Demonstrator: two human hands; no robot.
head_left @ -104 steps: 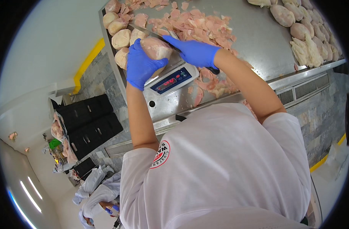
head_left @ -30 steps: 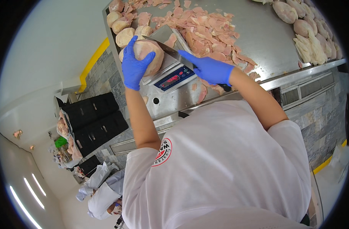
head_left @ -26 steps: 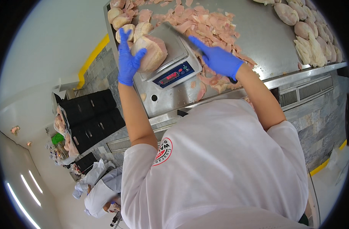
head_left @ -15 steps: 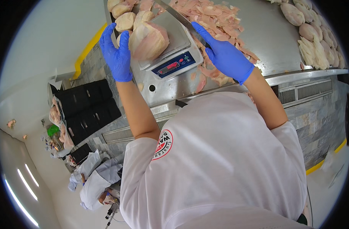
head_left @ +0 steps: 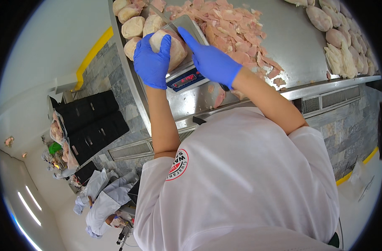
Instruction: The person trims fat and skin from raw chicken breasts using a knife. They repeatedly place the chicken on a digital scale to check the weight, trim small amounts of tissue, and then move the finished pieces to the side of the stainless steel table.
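My left hand [head_left: 152, 62], in a blue glove, is closed round the near left side of a rounded, pale pink piece of meat [head_left: 178, 52]. Its thumb lies over the top. The meat is on the steel pan of a white digital scale [head_left: 198, 83] with a lit red display. My right hand [head_left: 212, 58], also gloved in blue, is just right of the meat and grips a knife [head_left: 224, 87]. The knife's black handle end shows below the palm; its blade points away to the upper left. The hand hides most of the handle.
Several rounded meat pieces [head_left: 133, 27] sit beyond and left of the scale. Thin pink trimmings [head_left: 237, 29] are heaped to its right on the steel table [head_left: 293, 42]. More meat [head_left: 337, 37] is piled far right. Black crates [head_left: 90, 125] and people in white [head_left: 105, 205] are at left.
My left hand has moved right, from open beside the meat to a hold on it. My right hand has come left with the knife, close to the meat.
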